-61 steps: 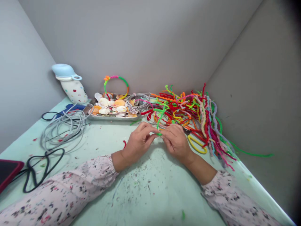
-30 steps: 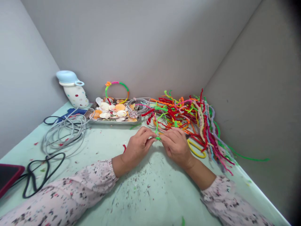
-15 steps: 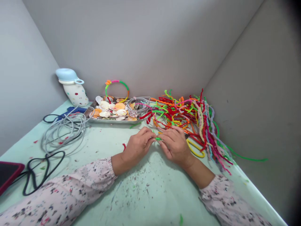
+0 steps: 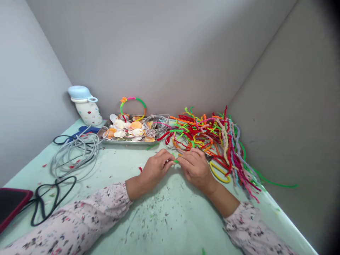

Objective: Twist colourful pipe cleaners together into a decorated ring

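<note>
Between my fingertips, over the middle of the table, is a short green pipe cleaner (image 4: 176,161). My left hand (image 4: 158,166) pinches one end of it between thumb and forefinger. From the other side my right hand (image 4: 196,169) closes on it, with most of the strand hidden by the fingers. A large tangle of coloured pipe cleaners (image 4: 207,129) lies just beyond my right hand. Yellow scissor handles (image 4: 220,172) stick out beside that wrist. A multicoloured pipe-cleaner ring (image 4: 146,106) with an orange flower stands against the wall.
Behind my left hand, a metal tray (image 4: 127,142) holds shells (image 4: 136,125) and a coiled grey cable. To the left are a loose grey cable (image 4: 77,156), a black cord (image 4: 57,202), a dark red-edged device (image 4: 13,205) and a white bottle (image 4: 89,112). Walls enclose the table's back.
The view has tilted slightly, so the background sits lower. My hands have drawn a little closer together around the green pipe cleaner, less of which shows between them.
</note>
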`<action>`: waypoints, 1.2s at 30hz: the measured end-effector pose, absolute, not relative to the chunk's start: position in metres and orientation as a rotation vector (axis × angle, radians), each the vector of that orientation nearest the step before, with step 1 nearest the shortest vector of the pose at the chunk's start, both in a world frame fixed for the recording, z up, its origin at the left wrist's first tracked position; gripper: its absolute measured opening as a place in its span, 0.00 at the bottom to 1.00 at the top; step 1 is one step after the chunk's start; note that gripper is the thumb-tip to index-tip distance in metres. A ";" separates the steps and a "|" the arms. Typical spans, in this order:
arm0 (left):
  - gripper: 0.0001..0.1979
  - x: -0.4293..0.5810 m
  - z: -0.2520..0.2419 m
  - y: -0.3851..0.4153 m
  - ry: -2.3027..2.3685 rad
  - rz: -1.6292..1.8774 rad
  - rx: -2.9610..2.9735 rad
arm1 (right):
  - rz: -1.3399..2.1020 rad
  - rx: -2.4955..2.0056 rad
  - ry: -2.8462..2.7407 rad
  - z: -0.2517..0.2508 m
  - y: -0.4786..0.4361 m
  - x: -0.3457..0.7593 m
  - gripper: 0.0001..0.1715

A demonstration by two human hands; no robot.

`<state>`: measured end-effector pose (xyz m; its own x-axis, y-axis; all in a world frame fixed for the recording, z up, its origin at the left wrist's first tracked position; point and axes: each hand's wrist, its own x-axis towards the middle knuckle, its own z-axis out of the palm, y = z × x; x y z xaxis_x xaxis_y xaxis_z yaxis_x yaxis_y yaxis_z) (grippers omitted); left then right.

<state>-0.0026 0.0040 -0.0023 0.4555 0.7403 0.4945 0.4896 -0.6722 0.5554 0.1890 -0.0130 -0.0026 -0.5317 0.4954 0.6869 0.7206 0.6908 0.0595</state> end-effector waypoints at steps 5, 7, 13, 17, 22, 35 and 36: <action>0.06 -0.003 0.004 0.001 1.037 1.119 2.290 | -0.392 -0.958 -2.112 0.000 -0.016 0.187 0.17; 0.06 -0.003 0.007 -0.001 1.067 1.203 2.202 | -0.329 -0.987 -1.959 0.001 -0.018 0.188 0.18; 0.06 -0.004 0.008 -0.001 1.074 1.386 2.032 | 0.325 -1.101 -1.720 -0.001 -0.018 0.181 0.07; 0.06 -0.002 0.005 -0.004 1.025 1.329 2.100 | 0.907 -1.147 -1.463 -0.001 -0.016 0.170 0.15; 0.06 -0.001 0.003 -0.005 1.022 1.223 2.132 | 1.088 -1.119 -1.391 -0.002 -0.016 0.168 0.13; 0.06 0.002 -0.003 0.000 1.013 1.087 2.115 | 0.963 -1.028 -1.531 -0.004 -0.011 0.175 0.09; 0.06 0.002 -0.003 0.000 0.999 1.087 2.118 | 0.970 -1.033 -1.529 -0.004 -0.011 0.175 0.09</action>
